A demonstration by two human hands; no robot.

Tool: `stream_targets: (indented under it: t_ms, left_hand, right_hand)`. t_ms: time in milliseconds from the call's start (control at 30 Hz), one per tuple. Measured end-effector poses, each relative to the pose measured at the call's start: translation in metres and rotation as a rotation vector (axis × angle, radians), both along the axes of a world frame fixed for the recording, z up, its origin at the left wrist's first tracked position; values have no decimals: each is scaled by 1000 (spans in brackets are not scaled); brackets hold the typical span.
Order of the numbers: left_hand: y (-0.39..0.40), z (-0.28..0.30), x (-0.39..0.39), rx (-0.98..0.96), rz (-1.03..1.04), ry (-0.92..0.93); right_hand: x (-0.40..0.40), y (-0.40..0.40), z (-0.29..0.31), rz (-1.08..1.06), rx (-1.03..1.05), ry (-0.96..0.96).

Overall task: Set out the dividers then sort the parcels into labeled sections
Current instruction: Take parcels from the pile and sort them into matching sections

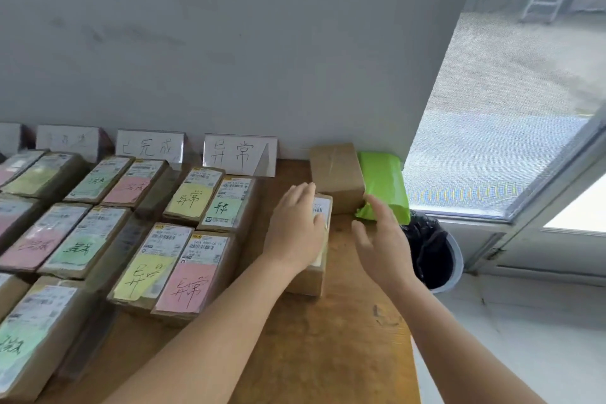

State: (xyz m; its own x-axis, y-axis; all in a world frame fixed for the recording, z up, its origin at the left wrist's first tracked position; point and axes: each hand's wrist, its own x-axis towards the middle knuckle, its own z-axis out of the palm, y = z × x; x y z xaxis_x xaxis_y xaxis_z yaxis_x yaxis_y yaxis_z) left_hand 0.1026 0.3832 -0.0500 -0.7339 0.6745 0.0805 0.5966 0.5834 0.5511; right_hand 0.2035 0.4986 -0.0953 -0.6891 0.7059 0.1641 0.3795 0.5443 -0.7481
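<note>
Left hand on a parcel at the table's right end, right hand free beside it.
Left hand (296,226) lies flat, fingers straight, on a brown cardboard parcel with a white barcode label (319,239) on the wooden table (328,354), right of the white standing divider card marked 异常 (239,154). Right hand (382,239) hovers spread, holding nothing, near a green plastic mailer bag (385,180) and a plain brown cardboard box (337,174).
</note>
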Motion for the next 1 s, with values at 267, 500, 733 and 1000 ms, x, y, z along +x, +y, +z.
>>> stream_targets:
  t_ms: [267, 500, 733, 1000]
  left_hand:
    - [80, -8, 6, -333, -277, 128]
    - [124, -11, -19, -613, -369, 231]
    - [132, -20, -31, -677, -301, 299]
    - [128, -25, -36, -483, -247, 138]
  right_hand:
    - [-26, 73, -23, -156, -129, -229]
    - [-45, 99, -37, -68, -68, -500]
    - [-62, 105, -44, -179, -9, -465]
    - [-56, 106, -28, -251, -117, -330]
